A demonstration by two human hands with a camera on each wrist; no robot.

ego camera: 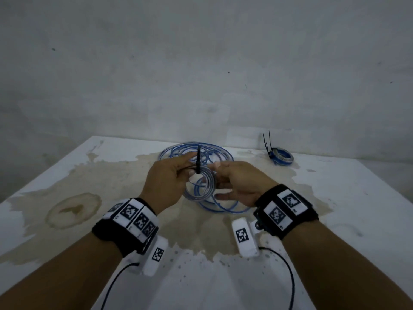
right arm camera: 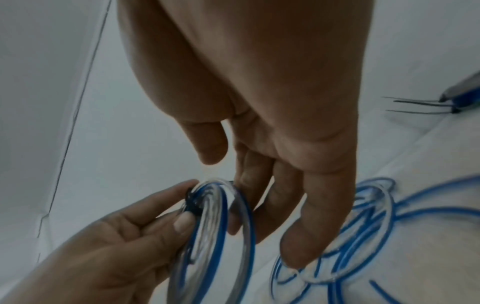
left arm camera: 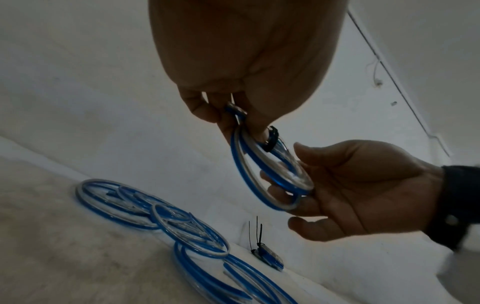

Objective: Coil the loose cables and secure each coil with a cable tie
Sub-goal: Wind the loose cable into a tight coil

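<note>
Up above the stained white table (ego camera: pixel 335 198), the left hand (ego camera: pixel 165 182) pinches a black plastic cable tie (ego camera: pixel 198 163) on a small blue-and-clear coiled cable (ego camera: pixel 201 186). The right hand (ego camera: pixel 237 182) grips that coil's other side, fingers curled. Square black-and-white coded tags (ego camera: pixel 128 211) sit on both wristbands.

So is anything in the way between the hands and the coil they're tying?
Nothing visible. The left hand already pinches the black cable tie on the small blue coil, and the right hand holds the coil's other side. The loose cables lie behind on the table.
</note>
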